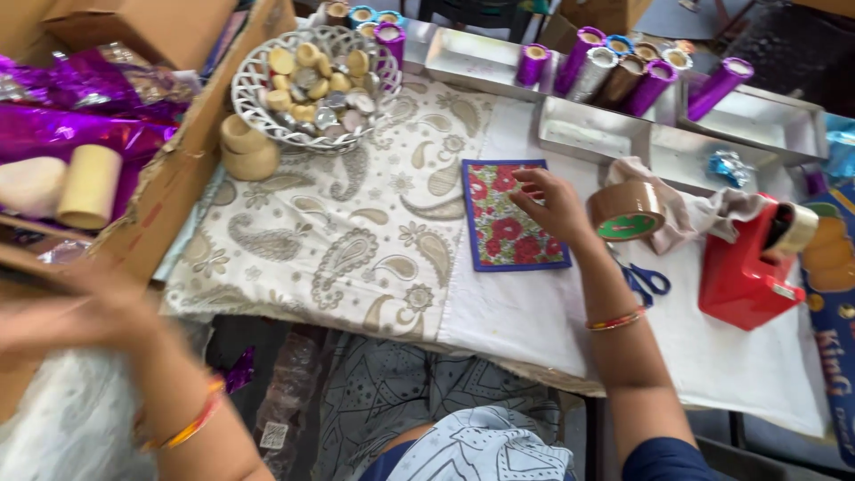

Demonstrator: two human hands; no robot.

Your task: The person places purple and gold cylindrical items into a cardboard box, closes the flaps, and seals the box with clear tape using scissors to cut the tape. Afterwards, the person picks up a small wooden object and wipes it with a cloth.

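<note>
My right hand (pixel 552 207) rests with its fingertips on a flat rectangular piece (pixel 508 218) covered in red floral paper with a blue edge, which lies on the table's white cloth (pixel 517 312). My left hand (pixel 67 307) is raised near the camera at the lower left, blurred; whether it holds anything cannot be told. Both wrists wear orange bangles. A roll of brown tape (pixel 626 211) stands just right of my right hand.
A paisley cloth (pixel 338 232) covers the table's left. A white basket (pixel 312 80) holds small round pieces; wooden rings (pixel 245 147) sit beside it. Purple foil rolls (pixel 579 58), metal trays (pixel 592 129), blue scissors (pixel 643 281), a red tape dispenser (pixel 748 267), cardboard boxes (pixel 169 169) surround.
</note>
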